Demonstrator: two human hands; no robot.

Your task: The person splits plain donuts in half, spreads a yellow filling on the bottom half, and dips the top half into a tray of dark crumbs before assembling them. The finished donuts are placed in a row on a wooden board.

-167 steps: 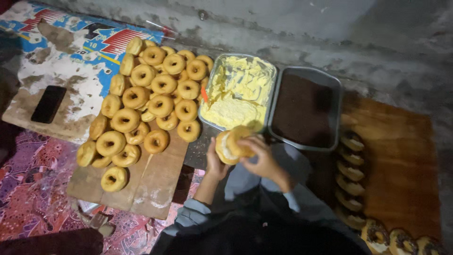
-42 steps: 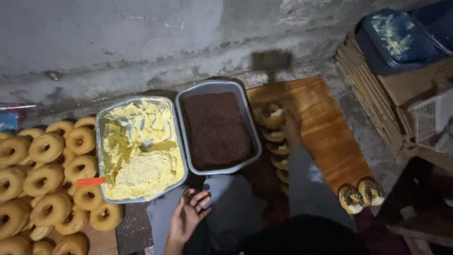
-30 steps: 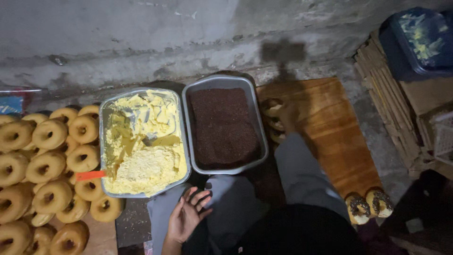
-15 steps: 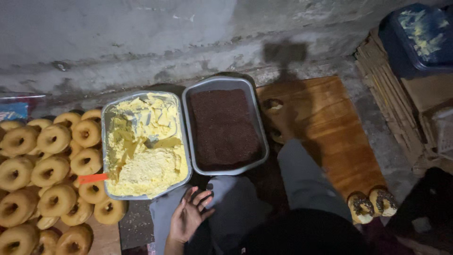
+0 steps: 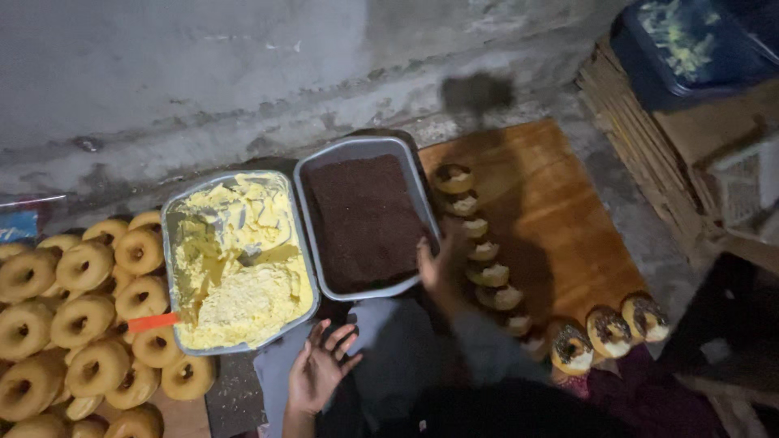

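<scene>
**Both hands empty beside the two trays**

Your left hand (image 5: pixel 318 369) lies low in the head view, palm down and fingers spread wide, holding nothing; it rests on the grey cloth over your lap, just below the near edge of the tray of yellow cream (image 5: pixel 235 259). Your right hand (image 5: pixel 432 264) is in shadow at the near right corner of the tray of dark sprinkles (image 5: pixel 365 219); it appears to touch the rim there, and you hold nothing in it, though the fingers are too dim to say how far they are parted. The two grey trays sit side by side on the floor, touching along their long edges, with the concrete wall just behind them; an orange handle (image 5: pixel 152 322) pokes out over the near left corner of the cream tray. The plain doughnuts (image 5: pixel 81 316) lie crowded to the left of the cream tray, on a wooden board whose bare end shows at the bottom edge. To the right of the sprinkle tray a wooden board (image 5: pixel 560 211) carries a row of topped doughnuts (image 5: pixel 483 247) running down its left side, just beside your right hand; three more topped doughnuts (image 5: pixel 608 331) sit at its near end. Stacked cardboard (image 5: pixel 649 122) and a dark blue tray (image 5: pixel 690 49) fill the upper right.
</scene>
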